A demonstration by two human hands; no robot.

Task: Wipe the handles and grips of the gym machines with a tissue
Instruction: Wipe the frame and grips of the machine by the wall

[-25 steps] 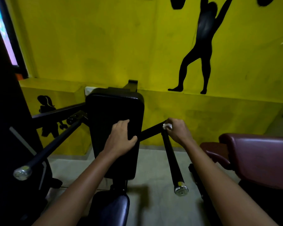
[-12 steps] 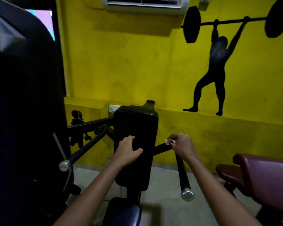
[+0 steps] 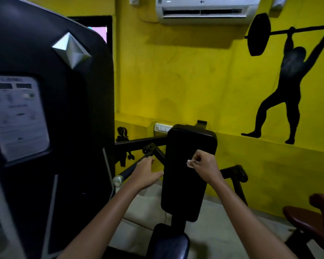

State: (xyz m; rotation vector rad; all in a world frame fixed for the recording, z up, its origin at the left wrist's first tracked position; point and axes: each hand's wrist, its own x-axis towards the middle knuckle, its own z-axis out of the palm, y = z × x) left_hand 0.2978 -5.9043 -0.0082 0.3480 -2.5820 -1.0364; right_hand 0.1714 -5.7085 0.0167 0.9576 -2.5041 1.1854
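My right hand [image 3: 204, 165] pinches a small crumpled white tissue [image 3: 191, 162] and hovers in front of the machine's upright black back pad [image 3: 187, 184], off the handles. The right handle [image 3: 234, 172], a black bar, juts out just right of that hand. My left hand [image 3: 146, 172] sits at the pad's left edge with its thumb against the pad and its fingers loosely curled, holding nothing. The left handle [image 3: 131, 169], a black bar with a chrome end cap, runs just behind and left of it.
A tall black weight-stack cover [image 3: 64, 128] with a white instruction label [image 3: 17, 116] fills the left side. The machine's dark seat [image 3: 168, 243] is below the pad. A maroon padded bench [image 3: 316, 217] stands at the right. Yellow wall lies close behind.
My right hand has let go of the right handle and moved left in front of the pad with the tissue. My left hand slid off the pad face to its left edge. The view tilted up.
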